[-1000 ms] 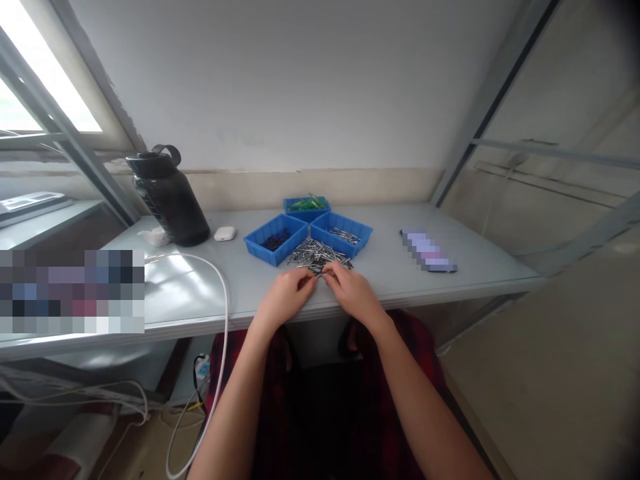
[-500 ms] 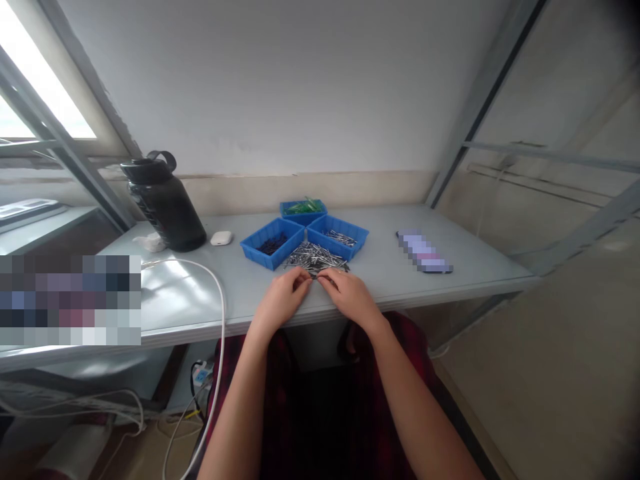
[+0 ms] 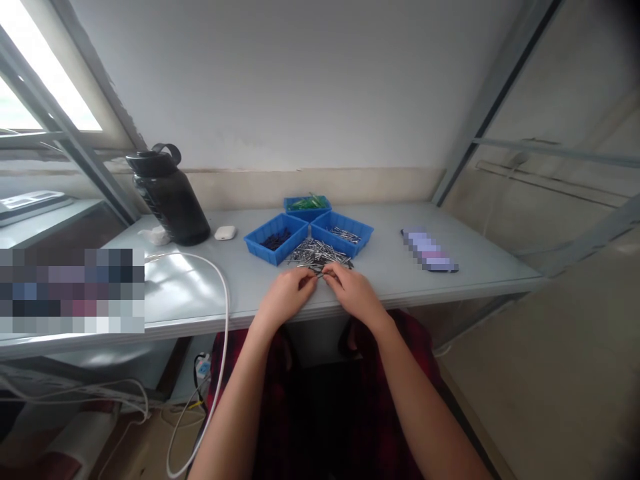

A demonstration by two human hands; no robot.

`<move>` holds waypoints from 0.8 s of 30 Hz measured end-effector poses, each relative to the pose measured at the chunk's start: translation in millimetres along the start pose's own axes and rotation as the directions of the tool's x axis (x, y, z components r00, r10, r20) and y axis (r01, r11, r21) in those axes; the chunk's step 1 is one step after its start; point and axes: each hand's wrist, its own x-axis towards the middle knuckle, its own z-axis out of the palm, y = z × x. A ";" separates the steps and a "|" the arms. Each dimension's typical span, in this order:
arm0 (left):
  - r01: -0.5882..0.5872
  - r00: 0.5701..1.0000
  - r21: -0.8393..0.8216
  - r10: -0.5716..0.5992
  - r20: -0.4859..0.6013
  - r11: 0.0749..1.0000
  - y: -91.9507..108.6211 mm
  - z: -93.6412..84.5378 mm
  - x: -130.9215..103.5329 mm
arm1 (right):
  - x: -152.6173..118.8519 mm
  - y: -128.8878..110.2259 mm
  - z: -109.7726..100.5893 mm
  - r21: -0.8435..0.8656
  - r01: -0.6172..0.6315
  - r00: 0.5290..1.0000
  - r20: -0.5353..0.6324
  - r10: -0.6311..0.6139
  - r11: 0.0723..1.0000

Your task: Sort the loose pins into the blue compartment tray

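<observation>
My left hand (image 3: 289,293) and my right hand (image 3: 354,292) meet at the near side of a loose pile of thin silver metal pins (image 3: 320,251). Both are closed, thumb against fingers. Between their fingertips shows a thin rod-like piece (image 3: 321,275), too small to identify surely. Behind the pile, a blue tray (image 3: 257,252) on the left holds dark thin pieces (image 3: 277,239). A second blue tray (image 3: 361,244) on the right contains silver pins (image 3: 345,235). At the back, another blue tray (image 3: 306,215) has green pieces (image 3: 309,202) in it.
A black bottle (image 3: 173,203) stands at the back left, beside a white earphone case (image 3: 225,233). A phone (image 3: 429,252) lies to the right. One white cable (image 3: 226,300) loops over the table's front edge (image 3: 195,325). Metal frame posts (image 3: 487,113) flank the table.
The view has shifted slightly, moving everything a little right and up. Both hands stay together at the pile's near side, the fingertips slightly changed around the thin piece.
</observation>
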 end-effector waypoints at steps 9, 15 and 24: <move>0.047 0.999 -0.067 -0.048 -0.013 0.997 0.6 -0.7 -0.4 | 0.1 -1.4 -1.6 0.005 -0.001 1.000 0.005 0.001 1.000; 0.074 0.997 -0.070 -0.076 -0.023 0.995 -2.4 0.8 -0.1 | 1.0 0.3 1.8 -0.049 0.028 1.000 0.011 -0.028 0.998; 0.026 1.000 -0.004 -0.026 -0.010 1.000 -1.2 1.6 -0.3 | 0.3 0.7 1.2 -0.032 0.014 1.000 0.006 -0.014 0.999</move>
